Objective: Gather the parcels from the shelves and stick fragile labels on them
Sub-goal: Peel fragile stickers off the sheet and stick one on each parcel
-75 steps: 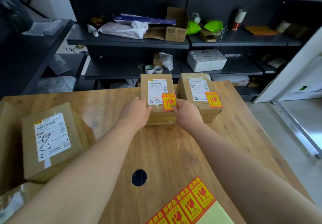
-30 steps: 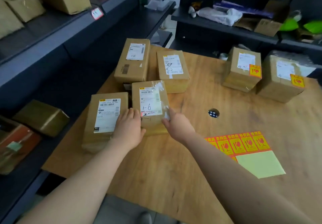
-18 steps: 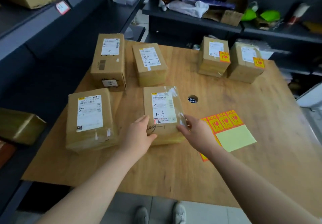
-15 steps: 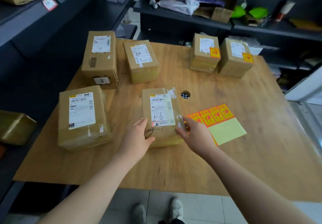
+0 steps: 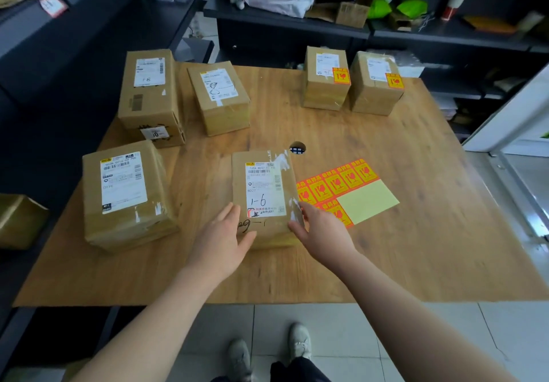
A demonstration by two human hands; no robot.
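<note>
Slid beside the orange fragile-label sheet point(image 5: 341, 184), the brown cardboard parcel point(image 5: 261, 179) lies between left hand point(image 5: 221, 240) and right hand point(image 5: 322, 233), fingers straight, ready for labelling.

Parcel point(image 5: 264, 197) label print seemingly illegible

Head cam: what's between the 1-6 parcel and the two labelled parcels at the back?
In the head view, only bare table and its round cable hole lie between the 1-6 parcel and the two labelled parcels.
</note>
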